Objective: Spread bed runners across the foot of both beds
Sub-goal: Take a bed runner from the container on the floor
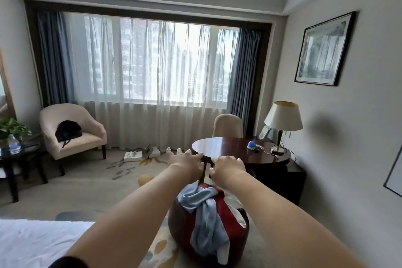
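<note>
**K:** Forearms first, head view: both reach out over the stool (pixel 176 222). The left hand (pixel 188 164) has its fingers spread and fairly straight. The right hand (pixel 229 166) has its fingers loosely bent. Neither grasps anything.

**M:** Where's the runner?

**K:** Best guess is the red cloth (pixel 224 204), bunched on the stool below the wrists. It isn't on a bed yet. One white bed (pixel 32 243) shows its corner bottom left, with no runner on the visible part. The second bed is out of frame.

**M:** Failure modes?

**K:** Main one: the blue cloth (pixel 206 220) is draped and twisted over the red. Pull the red and I'd expect the blue to drag along or snag. The whole pile could then slide off onto the carpet.

**M:** Anything else?

**K:** I can't tell whether the bundle holds one runner or two. Lift it as a lump and the second could drop. The round table (pixel 228 148) is also just ahead of the fingertips, with a lamp (pixel 282 119) and a cable on it. A wide shake-out in that direction could catch them.

**M:** Fix?

**K:** Clear the blue off first, then find an edge.
</note>
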Demonstrator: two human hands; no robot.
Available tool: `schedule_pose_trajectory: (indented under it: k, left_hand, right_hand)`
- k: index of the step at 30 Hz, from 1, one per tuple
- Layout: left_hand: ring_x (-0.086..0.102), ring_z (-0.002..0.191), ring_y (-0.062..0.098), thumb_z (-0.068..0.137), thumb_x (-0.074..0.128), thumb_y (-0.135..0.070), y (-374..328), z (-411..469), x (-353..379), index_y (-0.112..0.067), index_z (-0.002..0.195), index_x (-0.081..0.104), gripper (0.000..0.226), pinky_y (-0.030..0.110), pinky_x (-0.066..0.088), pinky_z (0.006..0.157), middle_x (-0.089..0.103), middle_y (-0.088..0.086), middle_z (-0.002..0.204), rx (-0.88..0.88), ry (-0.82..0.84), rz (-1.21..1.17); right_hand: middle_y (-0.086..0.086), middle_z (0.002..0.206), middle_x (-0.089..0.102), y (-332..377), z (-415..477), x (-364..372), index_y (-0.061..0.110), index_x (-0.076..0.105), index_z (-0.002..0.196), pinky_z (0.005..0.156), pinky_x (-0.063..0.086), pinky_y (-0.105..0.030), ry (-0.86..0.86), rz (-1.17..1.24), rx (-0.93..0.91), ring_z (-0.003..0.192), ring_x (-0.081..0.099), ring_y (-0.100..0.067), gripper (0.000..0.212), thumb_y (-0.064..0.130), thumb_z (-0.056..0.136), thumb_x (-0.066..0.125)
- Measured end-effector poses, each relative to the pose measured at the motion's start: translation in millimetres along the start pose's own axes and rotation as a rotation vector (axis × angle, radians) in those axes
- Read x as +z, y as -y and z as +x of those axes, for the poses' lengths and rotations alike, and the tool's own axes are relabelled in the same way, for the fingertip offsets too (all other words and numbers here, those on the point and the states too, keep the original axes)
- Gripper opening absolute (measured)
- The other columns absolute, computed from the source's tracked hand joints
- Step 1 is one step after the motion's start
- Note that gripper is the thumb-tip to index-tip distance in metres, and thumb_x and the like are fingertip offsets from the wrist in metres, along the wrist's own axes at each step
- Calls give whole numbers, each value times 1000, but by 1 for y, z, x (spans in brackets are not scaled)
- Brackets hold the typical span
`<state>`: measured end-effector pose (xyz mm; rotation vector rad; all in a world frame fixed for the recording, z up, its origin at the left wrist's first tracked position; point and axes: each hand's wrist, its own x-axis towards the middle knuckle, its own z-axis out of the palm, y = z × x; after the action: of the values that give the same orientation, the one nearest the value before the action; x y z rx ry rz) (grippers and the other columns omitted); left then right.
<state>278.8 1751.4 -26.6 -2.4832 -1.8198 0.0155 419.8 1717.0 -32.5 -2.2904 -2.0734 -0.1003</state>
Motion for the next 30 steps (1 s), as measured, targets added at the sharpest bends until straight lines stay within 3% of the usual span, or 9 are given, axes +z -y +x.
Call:
schedule_pose_trajectory:
  k: [3, 7, 10, 15, 20, 30]
  left_hand:
    - [15, 156, 37, 105, 21, -52, 14, 74, 17, -43, 159, 19, 55, 70, 2, 119, 25, 4, 168, 16, 13, 16]
    - [27, 151, 32, 105, 23, -52, 38, 176, 34, -43, 159, 19, 55, 62, 14, 121, 25, 3, 168, 89, -33, -12]
    - [34, 148, 29, 104, 24, -51, 51, 249, 40, -43, 159, 22, 55, 56, 24, 118, 28, 3, 166, 146, -38, -45]
    - [34, 148, 29, 104, 23, -50, 62, 359, 49, -43, 159, 22, 55, 53, 27, 116, 26, 4, 167, 194, -29, -71]
    - [44, 139, 28, 101, 24, -51, 61, 445, 82, -44, 156, 28, 55, 49, 35, 106, 39, 3, 159, 247, -8, -78]
    - [27, 149, 29, 101, 29, -51, 53, 627, 165, -44, 155, 30, 55, 53, 34, 109, 36, 1, 160, 191, 101, -144]
  right_hand:
    - [-5, 132, 60, -3, 67, 14, 24, 57, 125, 109, 33, -49, 0, -2, 16, 125, 50, -31, 37, 39, 96, 40]
    - [-3, 140, 55, -5, 157, 30, 27, 53, 138, 112, 30, -49, 28, 3, 62, 129, 47, -30, 44, 40, 97, 39]
    - [-4, 139, 56, -5, 221, 37, 26, 55, 134, 112, 31, -48, 57, -4, 105, 129, 46, -30, 41, 40, 98, 40]
    - [-5, 137, 56, -10, 318, 45, 24, 57, 127, 112, 31, -49, 29, 16, 143, 129, 46, -32, 36, 37, 98, 39]
    - [-3, 141, 53, -26, 400, 72, 27, 51, 137, 113, 31, -50, 65, 18, 182, 131, 45, -32, 42, 38, 97, 41]
    - [-4, 136, 54, -73, 578, 158, 23, 54, 130, 109, 34, -48, 142, 44, 156, 127, 46, -32, 37, 34, 97, 40]
